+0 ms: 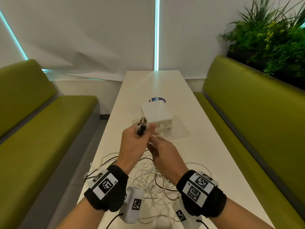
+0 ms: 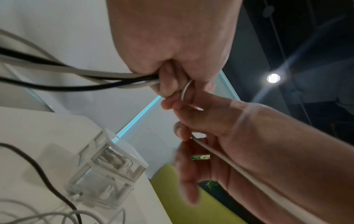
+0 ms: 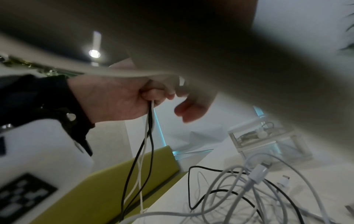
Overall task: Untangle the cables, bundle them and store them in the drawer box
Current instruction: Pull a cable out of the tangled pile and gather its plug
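2 hands meet above the white table (image 1: 198, 146). The left hand (image 1: 133, 142) grips black and white cable ends (image 1: 141, 128) in its fist. The right hand (image 1: 162, 151) pinches 1 white cable (image 2: 220, 156). Many tangled cables (image 1: 153, 180) lie on the table, near the clear drawer box (image 1: 158, 118) — it sits just beyond the hands.

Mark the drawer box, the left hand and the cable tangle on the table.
drawer box (image 1: 156, 113): head view, on its white top.
left hand (image 1: 134, 142): head view, back of the hand gripping cable ends.
cable tangle (image 3: 249, 186): right wrist view, white loops on the table.
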Motion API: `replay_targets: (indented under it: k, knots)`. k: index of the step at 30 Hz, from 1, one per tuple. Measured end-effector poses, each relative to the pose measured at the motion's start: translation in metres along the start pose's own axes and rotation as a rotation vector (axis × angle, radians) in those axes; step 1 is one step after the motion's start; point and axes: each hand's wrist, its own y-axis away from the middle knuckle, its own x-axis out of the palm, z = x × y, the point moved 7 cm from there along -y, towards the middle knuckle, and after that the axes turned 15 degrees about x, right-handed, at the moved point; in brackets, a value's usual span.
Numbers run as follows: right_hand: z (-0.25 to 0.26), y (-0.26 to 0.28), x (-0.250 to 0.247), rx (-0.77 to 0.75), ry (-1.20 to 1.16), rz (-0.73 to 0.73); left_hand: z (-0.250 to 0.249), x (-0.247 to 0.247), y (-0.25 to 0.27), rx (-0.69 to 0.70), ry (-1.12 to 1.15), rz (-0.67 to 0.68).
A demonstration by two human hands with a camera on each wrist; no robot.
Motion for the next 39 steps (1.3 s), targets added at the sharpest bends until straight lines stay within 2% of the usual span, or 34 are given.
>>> replay_targets:
  k: [2,6,9,12,15,17,21,24,26,27,31,34,37,39]
  knots:
    - [-0.005,-0.005,0.001,-0.008,-0.083,0.005,0.005,0.002,-0.002,0.003,-0.040,0.016]
    - [-0.020,-0.011,0.003,0.183,-0.275,0.076,0.008,0.002,-0.004,-0.018,0.003,-0.045]
    - [-0.026,-0.012,0.014,0.379,-0.563,0.314,0.016,-0.002,-0.015,-0.065,0.103,-0.097]
    - [-0.023,-0.008,0.020,0.448,-0.730,0.540,0.026,-0.003,-0.020,-0.193,0.338,-0.112]
    - [-0.020,-0.005,0.024,0.456,-0.729,0.676,0.035,-0.007,-0.021,-0.278,0.475,-0.149]
    - [-0.021,-0.005,0.027,0.432,-0.658,0.698,0.035,-0.013,-0.026,-0.240,0.453,-0.138]
    - [-0.028,-0.008,0.021,0.417,-0.570,0.667,0.026,-0.042,-0.038,-0.105,0.312,-0.159]
    - [-0.040,-0.015,0.008,0.329,-0.231,0.478,0.027,-0.062,-0.039,-0.046,0.168,-0.157]
    - [-0.043,-0.018,0.003,0.247,-0.011,0.343,0.032,-0.054,-0.030,-0.022,-0.024,-0.027]
    - [-0.044,-0.018,0.003,0.239,0.012,0.303,0.038,-0.045,-0.023,-0.017,-0.124,0.062]
    - [-0.040,-0.016,0.004,0.204,-0.044,0.217,0.055,-0.007,0.005,-0.018,-0.361,0.383]
    - [-0.038,-0.016,-0.001,0.191,-0.093,0.198,0.059,0.005,0.013,-0.034,-0.480,0.513]
    - [-0.036,-0.012,-0.002,0.160,-0.114,0.212,0.055,-0.002,0.012,-0.071,-0.479,0.494]
    - [-0.040,-0.009,-0.004,0.143,-0.127,0.194,0.047,-0.019,0.002,-0.097,-0.438,0.360]
